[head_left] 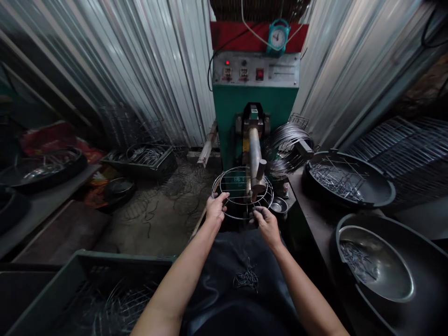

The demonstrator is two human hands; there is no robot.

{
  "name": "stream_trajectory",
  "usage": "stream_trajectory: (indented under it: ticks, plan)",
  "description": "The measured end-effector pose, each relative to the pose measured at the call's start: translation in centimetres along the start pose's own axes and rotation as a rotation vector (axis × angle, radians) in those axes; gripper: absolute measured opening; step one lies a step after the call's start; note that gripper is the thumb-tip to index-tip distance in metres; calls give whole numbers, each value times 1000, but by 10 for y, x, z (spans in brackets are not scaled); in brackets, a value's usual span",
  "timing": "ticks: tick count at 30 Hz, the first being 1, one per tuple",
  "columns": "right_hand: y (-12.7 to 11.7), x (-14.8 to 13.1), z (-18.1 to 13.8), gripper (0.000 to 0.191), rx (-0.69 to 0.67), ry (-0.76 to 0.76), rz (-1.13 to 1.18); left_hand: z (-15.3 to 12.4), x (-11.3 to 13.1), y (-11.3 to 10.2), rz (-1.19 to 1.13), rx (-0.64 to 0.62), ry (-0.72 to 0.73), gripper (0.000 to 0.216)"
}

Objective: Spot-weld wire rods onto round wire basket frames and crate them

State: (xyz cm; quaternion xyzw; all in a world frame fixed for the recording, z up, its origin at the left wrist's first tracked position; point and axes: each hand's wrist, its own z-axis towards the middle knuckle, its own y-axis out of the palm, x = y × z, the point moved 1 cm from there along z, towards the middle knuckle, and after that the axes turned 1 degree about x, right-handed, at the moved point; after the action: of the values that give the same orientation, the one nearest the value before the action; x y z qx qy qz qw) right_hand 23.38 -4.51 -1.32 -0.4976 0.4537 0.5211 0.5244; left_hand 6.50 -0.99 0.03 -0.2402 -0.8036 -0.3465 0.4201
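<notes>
Gripping thin round wire rack [236, 191]: left hand [216, 207] clenched on left rim, right hand [268, 224] pinching near rim, rack held at tip of cylindrical steel arm [255, 149] on green welder [252, 102]. Corrugated sheet walls, wire-littered floor. Wire coil [287, 144] beside arm; black pan [350, 177] of cut rods at worktop's far edge

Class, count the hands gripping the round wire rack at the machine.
2: the left hand grips the wire rack at its left rim, the right hand at its near rim.
</notes>
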Motion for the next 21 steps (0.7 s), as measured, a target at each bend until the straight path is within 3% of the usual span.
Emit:
stream_trajectory:
  ticks: [10, 14, 17, 19, 21]
  plan:
    - [3, 3, 7, 24, 7, 19, 17, 4, -7, 1, 10, 42, -25, 39]
    - [-3, 1, -8, 26, 26, 8, -15, 4, -3, -9, 20, -27, -67, 41]
    - [-38, 6, -42, 35, 73, -21, -155, 10, -2, -39, 15, -100, -207, 43]
    - [-81, 16, -72, 34, 130, 22, -281, 16, -10, -71, 35, -149, -294, 41]
    - [-135, 31, -102, 32, 258, 131, -377, 20, -27, -110, 23, -115, -403, 36]
